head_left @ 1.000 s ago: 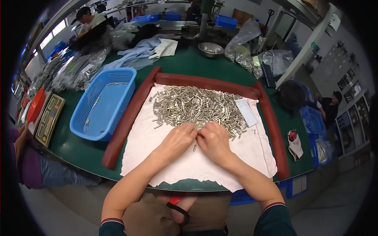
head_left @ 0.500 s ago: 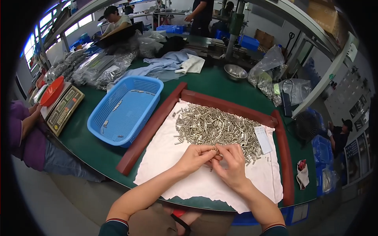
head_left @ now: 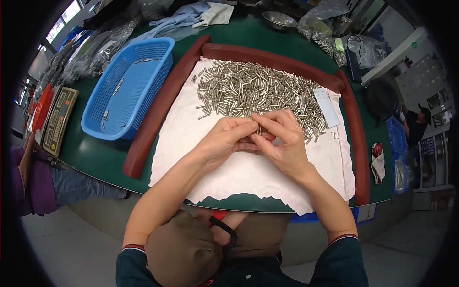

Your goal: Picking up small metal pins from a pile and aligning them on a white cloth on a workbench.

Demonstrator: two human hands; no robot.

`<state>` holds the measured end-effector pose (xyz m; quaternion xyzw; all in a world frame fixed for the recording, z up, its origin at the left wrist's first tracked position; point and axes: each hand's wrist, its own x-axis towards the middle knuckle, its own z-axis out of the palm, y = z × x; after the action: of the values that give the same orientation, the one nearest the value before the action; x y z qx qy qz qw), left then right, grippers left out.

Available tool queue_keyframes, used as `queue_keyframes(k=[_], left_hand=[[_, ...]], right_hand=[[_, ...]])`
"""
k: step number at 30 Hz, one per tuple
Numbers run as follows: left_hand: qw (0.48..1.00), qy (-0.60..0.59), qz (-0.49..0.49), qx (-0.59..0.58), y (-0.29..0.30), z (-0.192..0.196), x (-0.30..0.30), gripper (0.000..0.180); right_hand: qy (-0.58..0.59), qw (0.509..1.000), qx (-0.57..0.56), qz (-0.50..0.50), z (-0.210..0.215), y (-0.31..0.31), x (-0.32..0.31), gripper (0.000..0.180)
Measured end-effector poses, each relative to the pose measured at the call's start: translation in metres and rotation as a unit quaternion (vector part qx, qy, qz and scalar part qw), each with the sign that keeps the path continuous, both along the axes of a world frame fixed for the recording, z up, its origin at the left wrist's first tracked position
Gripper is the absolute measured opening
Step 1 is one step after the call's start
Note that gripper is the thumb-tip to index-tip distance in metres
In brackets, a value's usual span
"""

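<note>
My left hand (head_left: 228,136) and my right hand (head_left: 286,141) meet over a pale pink cloth (head_left: 205,179), just in front of a heap of small silvery metal pins (head_left: 258,88). Both hands are closed, with thumbs and fingertips pinched together. A small metal pin (head_left: 259,129) stands upright between the fingertips of the two hands. Whether more pins lie inside the curled fingers is hidden. At the heap's right edge lies a white paper slip (head_left: 326,107) with handwriting.
Dark red bars (head_left: 272,60) border the cloth at left, back and right. Left of them stands a blue plastic basket (head_left: 165,71) holding a few metal pieces. Further left are a scale (head_left: 60,122) and a seated person (head_left: 40,179). A metal bowl (head_left: 279,20) sits behind.
The view has tilted downward, so the table sits higher in the picture and more of my lap shows. My hands stay together over the cloth, fingers slightly shifted around the pin.
</note>
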<state>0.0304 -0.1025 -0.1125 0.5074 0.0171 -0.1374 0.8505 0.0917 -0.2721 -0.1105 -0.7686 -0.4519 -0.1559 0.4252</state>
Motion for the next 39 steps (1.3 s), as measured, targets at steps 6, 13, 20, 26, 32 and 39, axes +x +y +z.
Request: queue_keyframes(k=[6,13,20,26,32,39], left_hand=[[0.998,0.016,-0.028,-0.061,0.003,0.003,-0.003,0.033],[0.988,0.017,-0.043,-0.146,0.008,-0.005,0.000,0.036],[0.988,0.069,-0.024,-0.134,0.010,0.001,0.000,0.034],[0.982,-0.051,0.131,0.125,0.041,0.037,-0.013,0.027],[0.592,-0.247,0.434,0.632,0.106,0.070,-0.033,0.016],[0.377,-0.185,0.446,0.790,0.144,0.063,-0.051,0.021]], right_hand=[[0.046,0.999,0.015,0.008,-0.001,-0.002,-0.002,0.035],[0.052,0.998,0.028,0.007,-0.001,0.000,-0.002,0.036],[0.025,0.998,0.053,0.013,0.006,-0.002,0.000,0.040],[0.042,0.998,0.025,-0.026,0.007,-0.011,0.009,0.022],[0.038,0.982,-0.156,0.096,0.013,-0.021,0.006,0.008],[0.021,0.980,-0.181,0.085,0.002,-0.011,0.004,0.008]])
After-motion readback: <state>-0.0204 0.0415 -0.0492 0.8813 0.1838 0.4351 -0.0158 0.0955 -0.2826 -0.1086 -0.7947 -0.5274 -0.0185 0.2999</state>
